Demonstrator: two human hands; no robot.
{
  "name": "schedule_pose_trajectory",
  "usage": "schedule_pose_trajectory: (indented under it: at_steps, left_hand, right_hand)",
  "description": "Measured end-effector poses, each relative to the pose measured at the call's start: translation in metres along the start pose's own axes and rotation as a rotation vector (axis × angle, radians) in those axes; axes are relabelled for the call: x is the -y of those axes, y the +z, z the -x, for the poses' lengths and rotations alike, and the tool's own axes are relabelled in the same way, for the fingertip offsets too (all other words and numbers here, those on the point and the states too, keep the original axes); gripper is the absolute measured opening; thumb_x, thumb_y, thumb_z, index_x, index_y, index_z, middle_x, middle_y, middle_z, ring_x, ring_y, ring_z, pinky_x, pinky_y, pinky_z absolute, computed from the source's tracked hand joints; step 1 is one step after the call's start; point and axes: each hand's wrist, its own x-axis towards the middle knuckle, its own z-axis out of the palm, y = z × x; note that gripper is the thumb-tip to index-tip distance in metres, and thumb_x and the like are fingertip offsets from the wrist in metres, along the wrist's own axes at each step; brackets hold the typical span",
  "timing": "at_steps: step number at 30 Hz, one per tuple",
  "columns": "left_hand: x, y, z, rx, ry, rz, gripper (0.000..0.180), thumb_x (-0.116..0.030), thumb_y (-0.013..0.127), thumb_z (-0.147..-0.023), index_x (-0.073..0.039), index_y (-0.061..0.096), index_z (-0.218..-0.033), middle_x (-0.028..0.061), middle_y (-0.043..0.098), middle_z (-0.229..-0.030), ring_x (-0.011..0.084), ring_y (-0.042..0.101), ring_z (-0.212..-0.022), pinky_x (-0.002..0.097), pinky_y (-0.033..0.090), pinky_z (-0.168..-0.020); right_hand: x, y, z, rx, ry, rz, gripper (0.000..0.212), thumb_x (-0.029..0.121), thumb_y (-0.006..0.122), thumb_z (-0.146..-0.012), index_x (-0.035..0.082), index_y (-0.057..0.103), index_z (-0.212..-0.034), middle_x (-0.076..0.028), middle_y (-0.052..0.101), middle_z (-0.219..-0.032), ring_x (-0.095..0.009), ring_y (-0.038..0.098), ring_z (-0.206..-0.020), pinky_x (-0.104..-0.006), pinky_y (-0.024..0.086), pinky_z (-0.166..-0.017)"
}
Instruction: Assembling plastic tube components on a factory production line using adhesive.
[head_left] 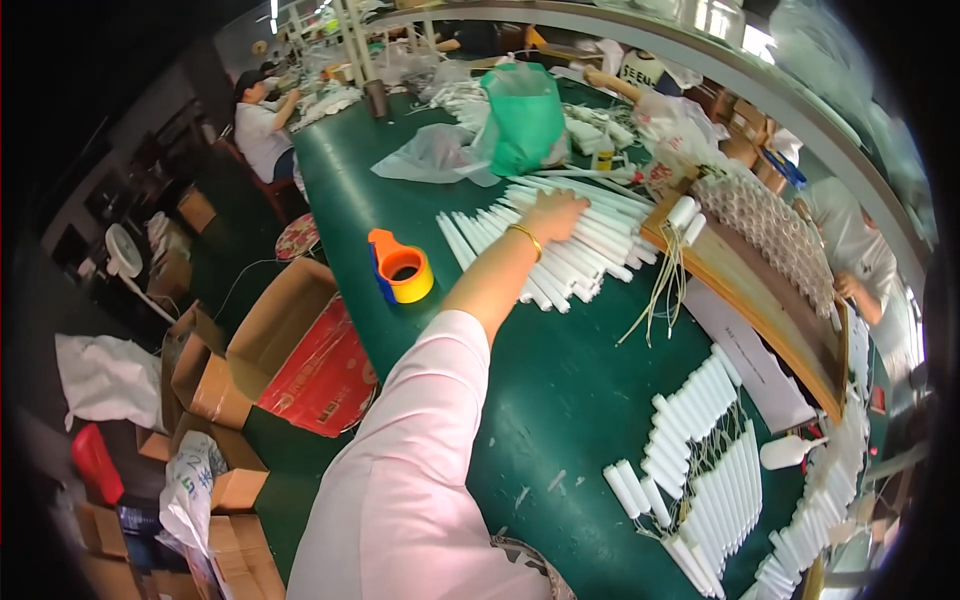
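My left hand (553, 216), with a gold bangle at the wrist, reaches far out over the green table. Its bent fingers are closed over white tubes (590, 250) in a fanned pile; the fingertips are partly hidden among them. My right hand is out of view. Left of the pile stands an orange and yellow tape dispenser (408, 272) with a blue edge. Nearer me on the right, white cylinders with thin wires (725, 490) lie in rows. A few wired cylinders (684, 218) hang over the end of a wooden rack.
The wooden rack (765, 290) holds many clear tubes along the right. A green plastic bag (522, 115) stands beyond the pile. Open cardboard boxes (290, 330) sit on the floor at left. A white squeeze bottle (785, 452) lies at right. Other people work around the table.
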Motion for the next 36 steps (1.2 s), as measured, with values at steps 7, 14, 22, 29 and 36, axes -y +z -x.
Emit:
schedule_pose_trajectory:
  at_steps: [7,14,22,29,36]
  left_hand:
    - [0.012,-0.005,0.027,-0.155,0.010,-0.003,0.089,-0.003,0.065,-0.086,-0.024,0.031,-0.165,0.0182,0.042,-0.161,0.0394,0.039,-0.150,0.0671,0.030,-0.119]
    - [-0.003,-0.021,0.056,-0.201,-0.053,0.000,0.090,0.001,0.064,-0.085,-0.018,0.028,-0.166,0.0169,0.037,-0.165,0.0395,0.038,-0.151,0.0644,0.031,-0.120]
    - [-0.163,-0.049,0.212,-0.632,0.390,0.934,0.029,0.005,0.063,-0.086,-0.002,0.068,-0.114,0.0132,0.067,-0.116,0.0301,0.065,-0.110,0.0396,0.051,-0.098]
    - [-0.300,-0.031,0.313,-0.277,0.665,1.116,0.017,-0.001,0.068,-0.086,-0.010,0.066,-0.100,0.0077,0.065,-0.114,0.0280,0.063,-0.111,0.0424,0.046,-0.099]
    - [-0.298,-0.050,0.303,-0.285,0.535,0.837,0.034,-0.008,0.075,-0.082,-0.005,0.067,-0.115,0.0165,0.069,-0.114,0.0386,0.067,-0.107,0.0457,0.054,-0.094]
  right_hand:
    - [-0.031,0.019,0.015,-0.064,0.069,-0.063,0.007,0.009,0.074,-0.092,0.003,0.071,-0.096,-0.018,0.064,-0.082,-0.039,0.060,-0.075,-0.0495,0.052,-0.068]
    - [0.001,0.000,-0.013,0.009,-0.044,-0.091,0.005,0.007,0.074,-0.094,0.004,0.070,-0.096,-0.011,0.060,-0.082,-0.026,0.052,-0.065,-0.0393,0.047,-0.059]
    - [0.001,-0.044,-0.053,0.172,0.089,-0.019,0.016,0.013,0.069,-0.101,-0.001,0.073,-0.105,-0.017,0.067,-0.087,-0.030,0.061,-0.068,-0.0403,0.049,-0.062]
    - [-0.039,-0.047,-0.108,-0.105,-0.161,0.101,0.020,0.017,0.069,-0.103,-0.002,0.075,-0.106,-0.017,0.075,-0.093,-0.031,0.070,-0.076,-0.0385,0.056,-0.066]
    - [-0.074,-0.040,-0.123,-0.053,0.015,-0.038,0.011,-0.002,0.066,-0.093,-0.003,0.070,-0.103,-0.014,0.069,-0.102,-0.029,0.067,-0.095,-0.0356,0.051,-0.089]
